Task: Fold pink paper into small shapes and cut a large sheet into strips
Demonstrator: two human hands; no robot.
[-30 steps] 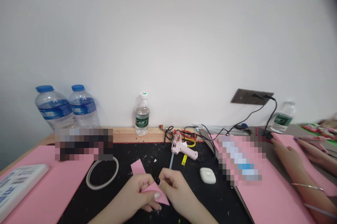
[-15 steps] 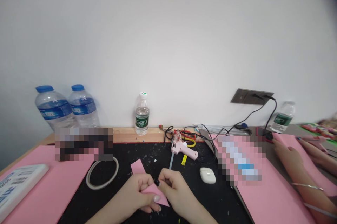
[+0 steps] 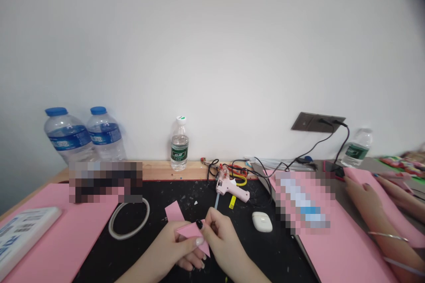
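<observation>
Both my hands are low in the middle of the view, over a black work mat [image 3: 186, 194]. My left hand [image 3: 172, 243] and my right hand [image 3: 221, 238] together pinch a folded triangle of pink foam sheet [image 3: 194, 233], which is partly hidden by my fingers. A second pink foam piece [image 3: 174, 211] lies on the mat just beyond my left hand. A pink hot glue gun [image 3: 229, 190] rests beyond my right hand, with its clear glue stick pointing toward my fingers.
A tape roll [image 3: 129, 219] and white earbud case [image 3: 262, 222] lie on the mat, between pink foam sheets [image 3: 59, 212] [image 3: 341, 247]. A co-worker's hands [image 3: 365, 196] rest on pink foam at right. Water bottles [image 3: 179, 145] and cables line the wall.
The pink triangle has turned in my fingers, and its left corner now shows above my left hand. My right hand has moved slightly upward.
</observation>
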